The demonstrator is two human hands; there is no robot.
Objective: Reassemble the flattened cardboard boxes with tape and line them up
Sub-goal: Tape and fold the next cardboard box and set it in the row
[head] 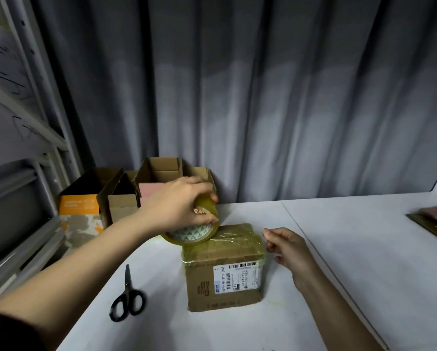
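Open boxes (126,191) lined up at table's (339,249) 10 o'clock. Scissors (128,295) at box's 9 o'clock. Left hand (177,206) gripping tape roll (194,230) on taped box (225,264) top, 11 o'clock corner. Right hand (285,249) at 3 o'clock, fingers loosely curled, empty.

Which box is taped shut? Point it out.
The labelled box under the tape roll; its top is taped over, while the boxes by the curtain stand open-topped.

My left hand (177,206) gripped a yellowish roll of clear packing tape (194,230) at the top edge of a small brown cardboard box (225,279) on the white table (339,249). My right hand (285,249) hovered by its right side, fingers loosely curled. Black-handled scissors (127,297) lay left of the box.
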